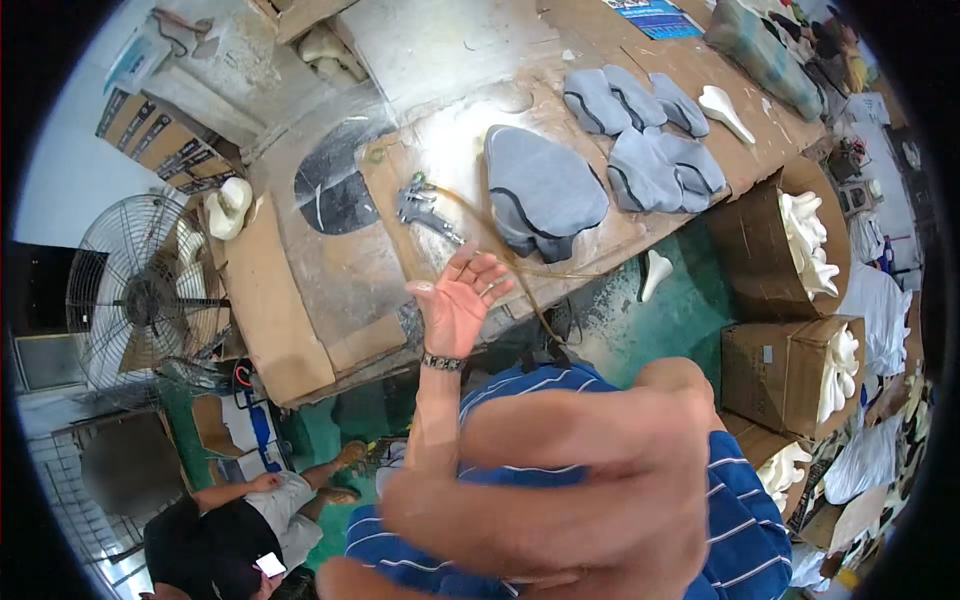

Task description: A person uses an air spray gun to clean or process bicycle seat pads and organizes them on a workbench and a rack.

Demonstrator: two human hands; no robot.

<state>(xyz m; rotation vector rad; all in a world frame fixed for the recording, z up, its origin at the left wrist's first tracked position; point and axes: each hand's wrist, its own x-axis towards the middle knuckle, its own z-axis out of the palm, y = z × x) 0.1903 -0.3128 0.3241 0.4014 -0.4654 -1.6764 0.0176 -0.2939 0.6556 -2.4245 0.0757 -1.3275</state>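
My left hand (457, 308) is raised at the near edge of the workbench, palm up, fingers spread and nothing in it. A dark beaded bracelet circles its wrist. Just beyond the fingertips lies a metal spray gun (430, 215) with a yellowish hose (535, 305) that runs over the bench edge. Large and blurred, my right hand (580, 480) fills the lower middle, close to the camera. Its fingers are apart, with nothing visible in them. A stack of grey saddle-shaped covers (545, 185) with dark edges sits right of the spray gun.
More grey covers (655, 170) and a white saddle-shaped shell (725, 112) lie farther right. Cardboard boxes (770, 370) of white shells stand at the right. A wire-caged fan (148, 300) is at the left. Below it, a person (225, 535) sits with a phone.
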